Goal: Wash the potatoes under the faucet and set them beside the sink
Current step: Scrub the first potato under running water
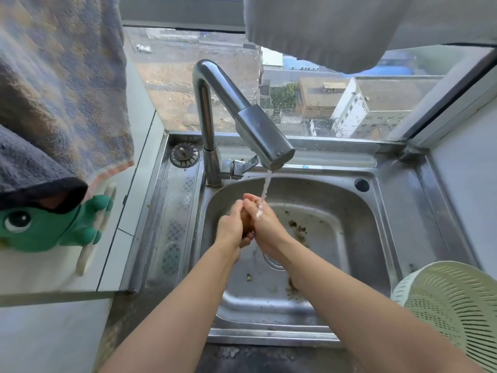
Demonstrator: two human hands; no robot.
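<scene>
While the pale green slotted plastic colander (pixel 454 305) sits at lower right, both hands meet mid-frame over the stainless steel sink (pixel 349 211): left hand (pixel 230 226) and right hand (pixel 269 224) each have a closed grip on one brown potato (pixel 246 222), under the thin stream from the chrome gooseneck faucet (pixel 242 117) beyond. Washing is in hand, I judge; next, lift it clear and set it beside the sink.

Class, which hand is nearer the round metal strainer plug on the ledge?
Left. The left hand sits below-right of the strainer plug; the right hand farther right, under the water.
</scene>
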